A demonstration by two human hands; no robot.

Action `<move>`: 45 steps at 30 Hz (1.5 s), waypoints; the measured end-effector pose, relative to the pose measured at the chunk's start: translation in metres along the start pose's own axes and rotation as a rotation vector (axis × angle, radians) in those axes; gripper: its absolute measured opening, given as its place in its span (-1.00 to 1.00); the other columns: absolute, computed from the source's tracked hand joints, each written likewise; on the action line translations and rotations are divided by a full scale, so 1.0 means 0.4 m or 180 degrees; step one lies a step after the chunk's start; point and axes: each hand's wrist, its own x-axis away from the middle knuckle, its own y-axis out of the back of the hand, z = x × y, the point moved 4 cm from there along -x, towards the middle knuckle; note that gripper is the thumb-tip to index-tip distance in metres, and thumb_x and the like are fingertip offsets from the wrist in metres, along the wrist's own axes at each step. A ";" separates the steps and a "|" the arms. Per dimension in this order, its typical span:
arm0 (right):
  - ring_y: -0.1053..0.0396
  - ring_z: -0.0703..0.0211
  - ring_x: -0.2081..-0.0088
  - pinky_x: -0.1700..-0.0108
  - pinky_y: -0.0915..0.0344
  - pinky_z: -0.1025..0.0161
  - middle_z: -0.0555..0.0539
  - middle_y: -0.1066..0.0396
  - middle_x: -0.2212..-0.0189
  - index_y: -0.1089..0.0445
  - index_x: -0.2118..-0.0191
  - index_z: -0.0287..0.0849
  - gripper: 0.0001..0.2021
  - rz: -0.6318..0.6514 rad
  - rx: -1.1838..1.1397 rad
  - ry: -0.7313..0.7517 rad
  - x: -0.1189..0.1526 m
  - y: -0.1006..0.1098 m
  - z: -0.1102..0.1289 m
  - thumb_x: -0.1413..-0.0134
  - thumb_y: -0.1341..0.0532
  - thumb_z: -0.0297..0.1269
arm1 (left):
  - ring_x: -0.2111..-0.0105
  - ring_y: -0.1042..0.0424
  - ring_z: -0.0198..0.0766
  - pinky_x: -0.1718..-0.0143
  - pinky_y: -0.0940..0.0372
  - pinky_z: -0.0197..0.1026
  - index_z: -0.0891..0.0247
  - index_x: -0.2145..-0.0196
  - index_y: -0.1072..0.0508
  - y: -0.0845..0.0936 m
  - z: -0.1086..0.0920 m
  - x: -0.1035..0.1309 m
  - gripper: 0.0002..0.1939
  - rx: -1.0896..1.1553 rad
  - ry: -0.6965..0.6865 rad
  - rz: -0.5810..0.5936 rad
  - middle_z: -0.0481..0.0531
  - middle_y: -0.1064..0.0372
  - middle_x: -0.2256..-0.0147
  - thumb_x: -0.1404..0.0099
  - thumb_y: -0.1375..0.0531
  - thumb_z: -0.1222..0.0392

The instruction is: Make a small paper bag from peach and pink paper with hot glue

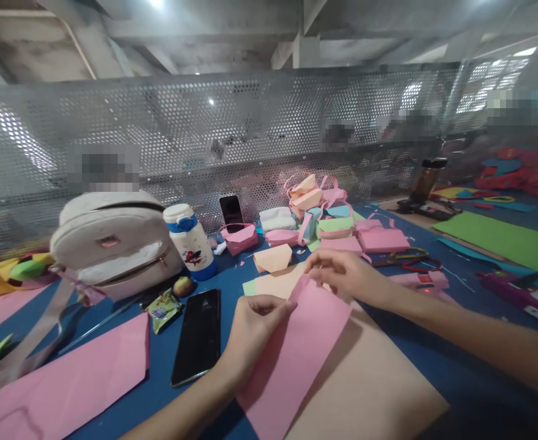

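Note:
A long strip of pink paper [303,354] slants up from the front edge of my view. My left hand [256,321] pinches its left edge near the far end, thumb on top. At the far end, the fingers of my right hand [349,272] are closed on the paper, where a narrow fold seems to run along its edge. Under the strip lies a large peach sheet [383,379]. Just beyond my hands sits a small folded peach paper piece [272,259]. A black phone [198,336] lies flat, left of my left hand.
Folded paper bags [335,229] are piled at the back. Left stand a white backpack [113,244] and a bottle [190,244]. Another pink sheet [81,373] lies front left. Scissors [416,260], a purple glue gun [521,296] and green paper [502,238] are right. A perforated metal screen [232,122] stands behind.

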 end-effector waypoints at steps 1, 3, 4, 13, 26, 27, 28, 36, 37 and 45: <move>-0.36 0.21 0.40 0.42 -0.22 0.33 -0.02 -0.41 0.43 -0.39 0.33 -0.19 -0.74 0.0065 0.0083 0.0006 -0.002 -0.012 0.006 -0.13 -0.24 -0.06 | 0.52 -0.31 -0.26 0.51 -0.13 -0.29 0.37 0.55 -0.58 -0.003 -0.004 -0.003 -0.65 0.0075 -0.0004 -0.0003 0.07 -0.46 0.54 -0.05 -0.35 -0.04; -0.32 0.24 0.42 0.41 -0.20 0.33 0.00 -0.40 0.46 -0.41 0.40 -0.21 -0.78 0.0064 0.0283 0.0102 -0.011 -0.030 0.019 -0.10 -0.27 -0.14 | 0.50 -0.33 -0.25 0.48 -0.16 -0.29 0.37 0.51 -0.59 -0.010 -0.019 -0.008 -0.65 0.0171 -0.0043 0.0140 0.06 -0.47 0.53 -0.06 -0.34 -0.04; -0.31 0.25 0.44 0.41 -0.18 0.34 0.01 -0.39 0.49 -0.42 0.42 -0.22 -0.79 0.0059 0.0370 0.0140 -0.017 -0.035 0.025 -0.10 -0.27 -0.18 | 0.49 -0.34 -0.24 0.47 -0.18 -0.28 0.37 0.49 -0.59 -0.011 -0.028 -0.010 -0.65 0.0180 -0.0101 0.0226 0.05 -0.46 0.52 -0.09 -0.32 -0.05; -0.24 0.26 0.43 0.35 -0.17 0.30 0.07 -0.25 0.51 -0.29 0.46 -0.18 -0.80 0.0335 0.0266 0.0678 -0.100 -0.011 0.063 -0.10 -0.20 -0.20 | 0.48 -0.36 -0.24 0.39 -0.23 -0.27 0.37 0.60 -0.53 0.017 -0.040 -0.001 -0.57 -0.0102 -0.0528 0.0163 0.04 -0.43 0.57 -0.21 -0.25 -0.05; -0.25 0.23 0.38 0.25 -0.22 0.25 0.05 -0.26 0.48 -0.27 0.48 -0.16 -0.80 0.0125 0.0316 0.0816 -0.123 -0.015 0.070 -0.08 -0.20 -0.20 | 0.50 -0.38 -0.25 0.42 -0.26 -0.28 0.37 0.50 -0.61 0.038 0.010 0.008 -0.60 0.0298 -0.0283 -0.0304 0.06 -0.48 0.55 -0.06 -0.36 -0.11; -0.26 0.23 0.37 0.24 -0.22 0.25 0.05 -0.25 0.48 -0.26 0.48 -0.16 -0.80 0.0050 0.0319 0.0819 -0.127 -0.004 0.069 -0.08 -0.20 -0.20 | 0.50 -0.39 -0.24 0.42 -0.27 -0.27 0.37 0.50 -0.61 0.042 0.018 0.014 -0.58 0.0302 -0.0265 -0.0344 0.07 -0.49 0.55 -0.04 -0.36 -0.13; -0.26 0.22 0.36 0.23 -0.22 0.24 0.05 -0.25 0.47 -0.26 0.47 -0.16 -0.80 -0.0018 0.0322 0.0818 -0.131 0.007 0.067 -0.08 -0.20 -0.19 | 0.51 -0.40 -0.24 0.44 -0.26 -0.28 0.37 0.51 -0.60 0.045 0.027 0.021 -0.57 0.0303 -0.0231 -0.0366 0.08 -0.49 0.55 -0.02 -0.37 -0.14; -0.28 0.22 0.37 0.26 -0.22 0.25 0.04 -0.27 0.47 -0.30 0.46 -0.18 -0.75 -0.0140 0.0355 0.0666 -0.132 0.038 0.044 -0.08 -0.21 -0.11 | 0.60 -0.32 -0.33 0.53 -0.19 -0.34 0.37 0.56 -0.56 0.079 0.090 0.093 -0.60 0.0163 0.0066 -0.0501 0.02 -0.41 0.64 -0.03 -0.36 -0.10; -0.29 0.21 0.37 0.28 -0.23 0.25 0.03 -0.29 0.47 -0.31 0.46 -0.18 -0.75 -0.0128 0.0368 0.0630 -0.130 0.035 0.038 -0.07 -0.21 -0.10 | 0.60 -0.31 -0.33 0.54 -0.18 -0.34 0.36 0.56 -0.55 0.088 0.091 0.098 -0.61 0.0097 0.0064 -0.0536 0.01 -0.40 0.64 -0.05 -0.35 -0.10; -0.37 0.14 0.41 0.33 -0.21 0.24 -0.02 -0.42 0.50 -0.40 0.45 -0.18 -0.77 -0.0080 0.0848 0.0234 -0.070 0.034 -0.016 -0.11 -0.22 -0.14 | 0.50 -0.36 -0.24 0.48 -0.22 -0.31 0.32 0.49 -0.59 0.192 0.060 0.119 -0.64 -0.0592 -0.0119 -0.0631 0.06 -0.49 0.51 -0.06 -0.31 -0.10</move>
